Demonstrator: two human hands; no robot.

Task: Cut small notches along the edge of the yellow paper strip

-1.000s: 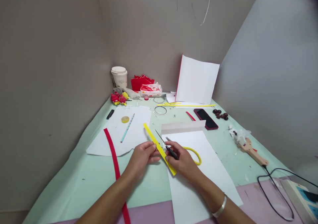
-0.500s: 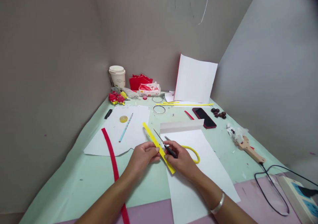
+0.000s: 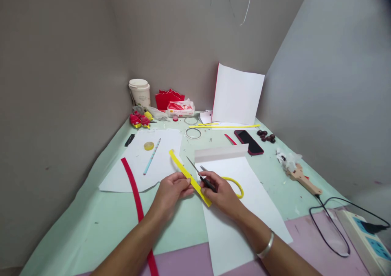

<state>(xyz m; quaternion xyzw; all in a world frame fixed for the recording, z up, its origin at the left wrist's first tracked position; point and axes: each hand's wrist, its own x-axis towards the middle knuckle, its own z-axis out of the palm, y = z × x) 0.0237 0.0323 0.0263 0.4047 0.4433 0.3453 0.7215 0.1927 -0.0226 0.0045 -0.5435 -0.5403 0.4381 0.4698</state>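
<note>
A lidded paper cup (image 3: 139, 91) stands against the back wall, far beyond the fingers and to their left; its contents are hidden. Just right of it a red paper holder (image 3: 169, 99) and a clear plastic packet (image 3: 181, 108) with red print sit side by side.

Nearer, a red strip (image 3: 134, 191) curves along the green mat (image 3: 91, 227) left of the left hand (image 3: 170, 192). That hand's fingertips pinch the yellow strip (image 3: 189, 177), which runs diagonally from beyond the fingers back toward the person, between both hands. The right hand (image 3: 224, 195) grips the scissors (image 3: 201, 176): fingers curled through the yellow handle loop, blades parted and pointing away past the fingertips, just beside the strip.

Under the right hand lies a long white sheet (image 3: 238, 210) with its far edge folded up. Beyond the right fingers rests a phone (image 3: 248, 142); well right, a wooden-handled tool (image 3: 301, 176), then a power strip (image 3: 363, 231) at the table's near right edge. Open mat lies left of the red strip and between the sheet and the tool.
</note>
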